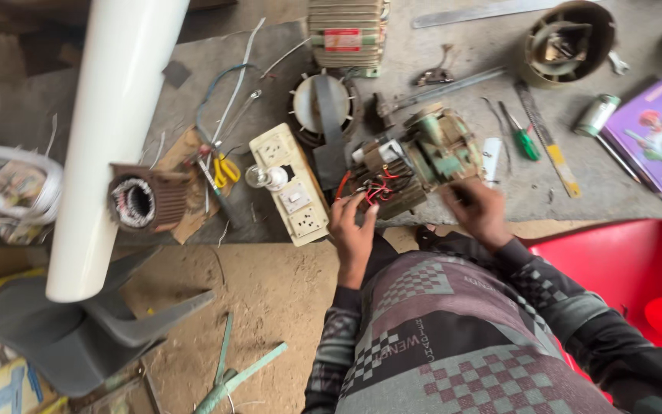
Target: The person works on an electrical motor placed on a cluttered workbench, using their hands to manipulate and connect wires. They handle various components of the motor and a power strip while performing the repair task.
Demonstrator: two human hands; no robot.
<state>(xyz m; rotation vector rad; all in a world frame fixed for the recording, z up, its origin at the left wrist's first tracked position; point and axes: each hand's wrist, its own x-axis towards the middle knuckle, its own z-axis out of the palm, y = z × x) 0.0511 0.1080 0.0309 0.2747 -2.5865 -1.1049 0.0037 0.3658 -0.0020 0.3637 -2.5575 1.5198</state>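
A worn green and brown electric motor (415,157) with red and black wires showing lies on the grey workbench (461,46) near its front edge. My left hand (352,230) rests at the motor's left end, fingers touching the wires. Over at the motor's right lower side, my right hand (478,208) grips its body. A cream switch-and-socket board (289,184) with a small bulb lies just left of my left hand.
A white pipe (113,130) stands at left beside a brown wound stator (147,201). Yellow-handled scissors (224,170), a green screwdriver (522,138), rulers, a round tin (568,42), a purple book (657,130) and a stacked transformer core (346,34) are spread over the bench. Red seat at right.
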